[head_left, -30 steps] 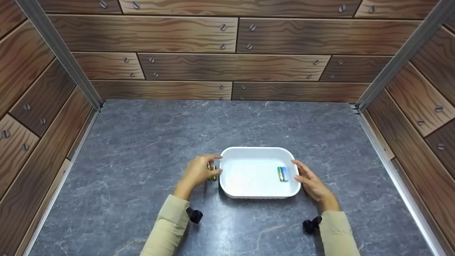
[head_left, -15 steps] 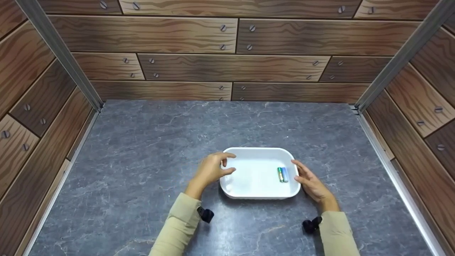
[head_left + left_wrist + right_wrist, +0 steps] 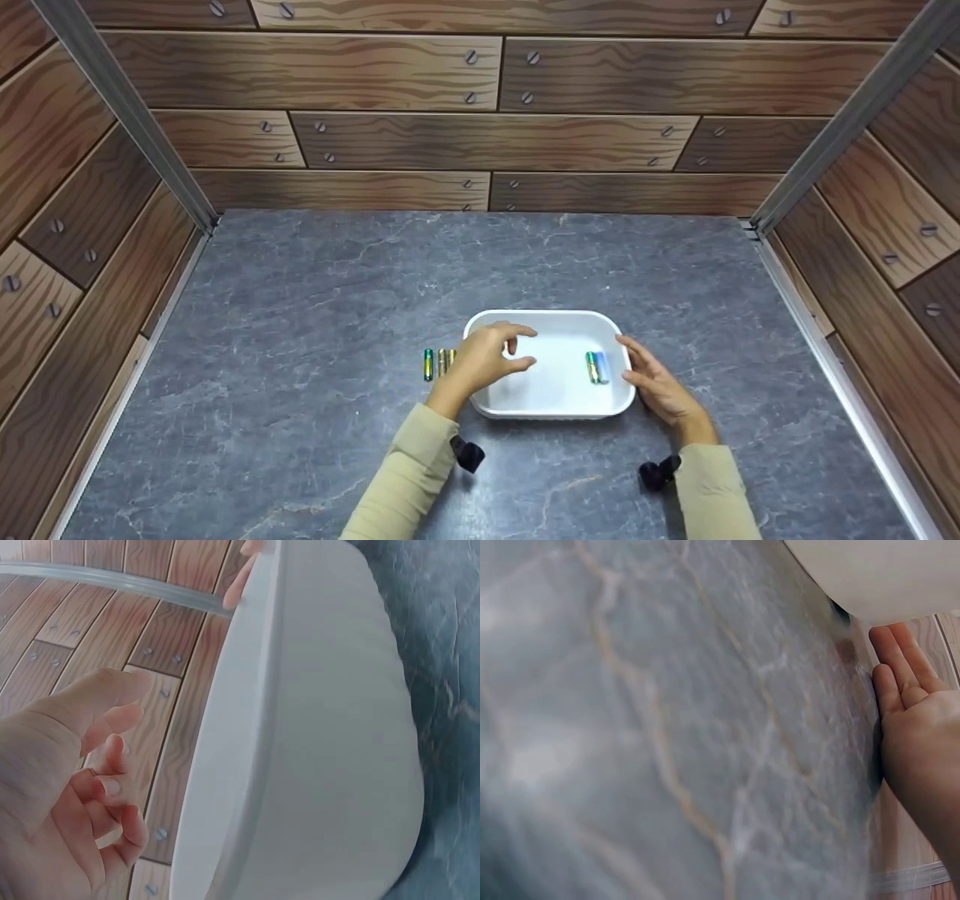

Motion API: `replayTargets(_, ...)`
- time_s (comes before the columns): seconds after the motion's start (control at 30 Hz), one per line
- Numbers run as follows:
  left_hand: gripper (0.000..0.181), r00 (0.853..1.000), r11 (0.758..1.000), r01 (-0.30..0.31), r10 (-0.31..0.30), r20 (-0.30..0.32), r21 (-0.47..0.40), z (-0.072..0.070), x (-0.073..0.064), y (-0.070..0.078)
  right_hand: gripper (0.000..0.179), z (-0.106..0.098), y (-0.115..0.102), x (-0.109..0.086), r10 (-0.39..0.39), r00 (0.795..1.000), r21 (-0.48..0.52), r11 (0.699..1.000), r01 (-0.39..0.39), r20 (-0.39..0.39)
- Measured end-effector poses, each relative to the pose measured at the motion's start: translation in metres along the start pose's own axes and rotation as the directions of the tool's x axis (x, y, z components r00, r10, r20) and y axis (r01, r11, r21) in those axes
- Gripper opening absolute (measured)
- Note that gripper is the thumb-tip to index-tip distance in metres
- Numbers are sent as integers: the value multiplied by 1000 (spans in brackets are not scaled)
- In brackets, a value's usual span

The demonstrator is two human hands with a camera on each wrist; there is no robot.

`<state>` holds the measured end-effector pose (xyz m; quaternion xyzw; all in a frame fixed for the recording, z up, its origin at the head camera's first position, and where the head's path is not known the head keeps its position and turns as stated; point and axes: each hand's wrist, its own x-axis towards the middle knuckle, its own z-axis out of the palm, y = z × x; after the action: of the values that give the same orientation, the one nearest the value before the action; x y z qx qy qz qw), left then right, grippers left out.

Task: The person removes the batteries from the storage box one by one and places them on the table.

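A white tray (image 3: 551, 405) stands on the table, with a green-and-gold battery (image 3: 592, 367) near its right end and a pale blue shape right beside it. My left hand (image 3: 487, 356) hovers over the tray's left part. Thumb and index finger are spread apart, and the left wrist view shows nothing between them. At the tray's right rim rests my right hand (image 3: 660, 386), its thumb and index finger touching the edge; in the right wrist view its fingers (image 3: 889, 690) extend along the tray. Left of the tray lie a green battery (image 3: 428, 364) and gold ones (image 3: 442, 362), partly hidden by my left hand.
The grey marbled table (image 3: 322, 300) is bordered by wood-patterned walls (image 3: 420, 139) at the back and sides. Metal posts (image 3: 127, 105) stand in the back corners. A small black camera (image 3: 468, 454) sits on each wrist.
My left hand has moved right, from the batteries beside the tray across its left rim to above its inside. The batteries on the left show again. My right hand stays at the rim.
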<state>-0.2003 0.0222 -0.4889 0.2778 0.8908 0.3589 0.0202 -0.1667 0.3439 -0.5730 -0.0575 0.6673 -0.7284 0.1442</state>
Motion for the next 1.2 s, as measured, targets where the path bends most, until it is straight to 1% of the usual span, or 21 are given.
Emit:
replayTargets(0.17, 37, 1000, 1000, -2, 2, 17, -13, 10, 5, 6, 57, 1, 0, 0, -20, 1000, -3, 1000, 20, -1)
replayTargets(0.37, 36, 999, 1000, -10, 11, 32, -14, 25, 12, 11, 58, 3, -2, -1, -31, 998, -22, 999, 30, -47)
replayTargets(0.53, 37, 998, 1000, 13, -12, 58, -13, 38, 18, 16, 57, 5, -3, 1, -41, 997, -29, 999, 39, -64)
replayTargets(0.63, 38, 997, 1000, 28, -28, 71, -3, 46, 22, 18, 57, 5, -3, 2, -55, 997, -22, 998, 54, -50)
replayTargets(0.77, 40, 994, 998, 53, -54, 91, 21, 56, 28, 22, 55, 2, -2, 4, -86, 996, -18, 996, 86, -7)
replayTargets(0.9, 41, 990, 996, 81, -86, 116, 45, 62, 34, 26, 55, 1, -1, 5, -99, 995, -15, 995, 99, 25)
replayTargets(1.07, 42, 987, 994, 102, -107, 119, 48, 70, 39, 30, 55, 1, -2, 4, -78, 996, -11, 997, 79, 30)
replayTargets(1.2, 44, 983, 989, 131, -139, 117, 70, 78, 43, 32, 53, 2, -1, 3, -63, 998, 6, 998, 63, 29)
